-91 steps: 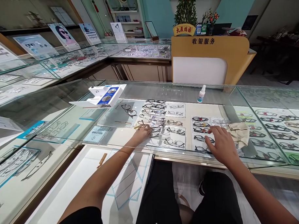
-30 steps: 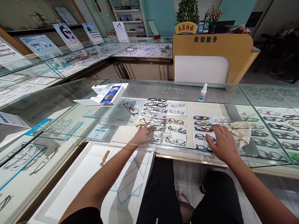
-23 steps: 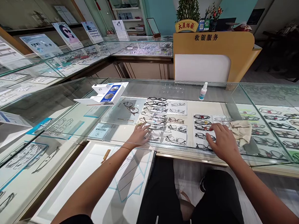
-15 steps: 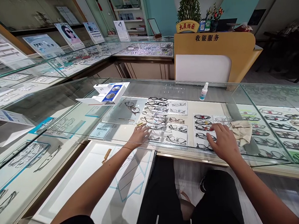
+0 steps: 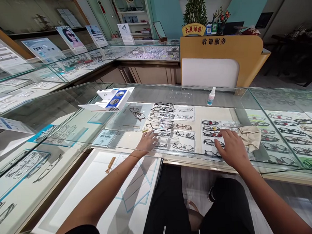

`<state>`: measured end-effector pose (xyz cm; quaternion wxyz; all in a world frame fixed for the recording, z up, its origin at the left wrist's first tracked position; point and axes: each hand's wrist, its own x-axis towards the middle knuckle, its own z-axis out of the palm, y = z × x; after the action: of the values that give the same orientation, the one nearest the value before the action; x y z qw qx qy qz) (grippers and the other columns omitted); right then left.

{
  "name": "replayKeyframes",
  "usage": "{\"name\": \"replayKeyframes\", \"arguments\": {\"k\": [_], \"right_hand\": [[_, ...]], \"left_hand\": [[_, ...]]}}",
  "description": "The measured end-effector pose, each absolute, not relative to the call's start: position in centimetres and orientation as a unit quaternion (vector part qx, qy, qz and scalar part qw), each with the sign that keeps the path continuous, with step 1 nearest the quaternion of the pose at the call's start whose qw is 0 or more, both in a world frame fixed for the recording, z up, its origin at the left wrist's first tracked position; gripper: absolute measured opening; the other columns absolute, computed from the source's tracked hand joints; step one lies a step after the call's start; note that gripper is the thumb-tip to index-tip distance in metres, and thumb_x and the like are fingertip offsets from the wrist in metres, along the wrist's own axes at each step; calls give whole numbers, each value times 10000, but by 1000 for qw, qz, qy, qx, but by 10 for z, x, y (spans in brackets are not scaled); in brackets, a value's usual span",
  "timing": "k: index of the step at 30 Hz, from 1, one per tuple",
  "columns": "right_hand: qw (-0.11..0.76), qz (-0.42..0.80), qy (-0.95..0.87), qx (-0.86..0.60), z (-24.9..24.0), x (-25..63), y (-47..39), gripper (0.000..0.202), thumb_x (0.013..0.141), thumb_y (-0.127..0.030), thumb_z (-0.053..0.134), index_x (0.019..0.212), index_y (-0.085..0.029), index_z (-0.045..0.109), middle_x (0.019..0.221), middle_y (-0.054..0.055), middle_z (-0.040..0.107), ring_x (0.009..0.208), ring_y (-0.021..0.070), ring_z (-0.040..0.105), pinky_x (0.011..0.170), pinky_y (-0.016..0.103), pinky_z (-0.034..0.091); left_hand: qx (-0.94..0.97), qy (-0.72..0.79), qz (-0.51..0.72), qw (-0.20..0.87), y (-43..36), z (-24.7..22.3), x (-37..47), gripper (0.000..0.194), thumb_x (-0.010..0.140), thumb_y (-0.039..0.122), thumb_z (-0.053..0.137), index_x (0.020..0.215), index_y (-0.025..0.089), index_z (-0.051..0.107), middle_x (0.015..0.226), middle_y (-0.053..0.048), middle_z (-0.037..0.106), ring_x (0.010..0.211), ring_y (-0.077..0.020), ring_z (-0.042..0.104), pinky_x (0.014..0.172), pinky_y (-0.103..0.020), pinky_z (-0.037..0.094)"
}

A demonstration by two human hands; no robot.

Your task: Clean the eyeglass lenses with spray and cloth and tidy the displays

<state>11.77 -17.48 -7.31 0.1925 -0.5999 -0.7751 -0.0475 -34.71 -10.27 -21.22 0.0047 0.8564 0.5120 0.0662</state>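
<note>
My left hand [image 5: 147, 142] rests at the glass counter [image 5: 136, 136], its fingers apart and nothing visible in its grip. Beside its fingertips are several pairs of eyeglasses [image 5: 161, 125] in a column, and a small gold-coloured piece [image 5: 145, 130] lies just above them. I cannot tell whether the fingertips touch the nearest frame. On the right, my right hand [image 5: 233, 146] is spread on the glass, thumb out, over a card of dark-framed eyeglasses [image 5: 210, 128] inside the case. A crumpled beige cloth [image 5: 250, 137] lies against its outer side.
A white spray bottle [image 5: 211, 96] stands on the counter's far side. An opened white-and-blue box [image 5: 116, 99] sits at the back left. Below my left arm, a pulled-out white drawer [image 5: 96, 177] holds a gold tag [image 5: 111, 163]. The cashier desk [image 5: 248, 47] stands beyond.
Both hands stay where they were, with the fingers in nearly the same pose. The view has shifted only slightly.
</note>
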Motion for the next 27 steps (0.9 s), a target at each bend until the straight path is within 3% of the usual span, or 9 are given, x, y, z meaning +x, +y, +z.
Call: {"name": "replayKeyframes", "arguments": {"k": [2,5,8,10,12,16,19,23,27], "right_hand": [[195,-47,-776,-598,-73,117,-175,154,1036,-359,508,1073,-226,575,1118,121,698,1038,332,599,864,451,438],[199,-51,-777,-595,-73,117,-174,152,1030,-356,512,1069,-224,577,1106,119,699,1038,333,598,865,455,437],[198,-58,-777,-595,-75,118,-174,157,1029,-356,508,1073,-225,582,1102,121,698,1028,339,597,855,460,433],[197,-60,-778,-594,-77,118,-173,157,1031,-355,504,1073,-225,582,1112,124,697,1024,340,599,841,459,430],[197,-59,-778,-594,-79,119,-173,152,1030,-351,507,1073,-224,578,1127,123,696,1025,338,601,831,454,428],[200,-56,-779,-592,-81,120,-172,144,1028,-348,520,1077,-223,571,1126,113,695,1025,331,604,835,447,431],[204,-58,-780,-589,-83,120,-171,141,1032,-350,517,1070,-223,567,1107,111,694,1014,327,604,841,447,430],[210,-54,-781,-585,-85,120,-171,124,1022,-338,524,1050,-224,565,1085,112,694,1009,324,598,832,439,426],[208,-55,-780,-587,-85,120,-170,114,1021,-322,522,1046,-220,568,1080,113,693,1002,318,599,827,431,422]], "left_hand": [[847,529,50,9,-110,-203,-344,184,969,275,587,1047,246,751,1447,-104,680,1465,-364,486,1147,-563,370],[829,559,-1,29,-128,-188,-342,150,921,262,601,997,223,725,1190,-159,747,1227,-368,637,1047,-543,444],[816,569,-64,74,-157,-173,-345,70,837,239,642,878,227,698,916,-120,761,920,-333,710,831,-463,510],[807,569,-109,113,-181,-161,-347,9,770,241,686,775,238,678,801,-81,751,778,-298,709,698,-395,495],[795,561,-158,168,-204,-143,-345,75,691,245,730,681,246,656,701,-37,727,671,-263,687,595,-343,446],[755,504,-214,362,-236,-88,-327,38,663,249,684,680,263,654,699,23,728,631,-212,658,528,-309,376],[754,479,-186,410,-242,-43,-310,41,675,234,646,702,264,642,677,40,692,605,-185,624,512,-302,353],[790,497,-117,341,-225,3,-298,52,737,212,616,717,259,613,643,43,641,591,-168,584,524,-300,356],[841,526,-21,121,-183,20,-294,209,935,293,543,761,257,653,789,-1,716,748,-211,649,679,-334,436]]}}
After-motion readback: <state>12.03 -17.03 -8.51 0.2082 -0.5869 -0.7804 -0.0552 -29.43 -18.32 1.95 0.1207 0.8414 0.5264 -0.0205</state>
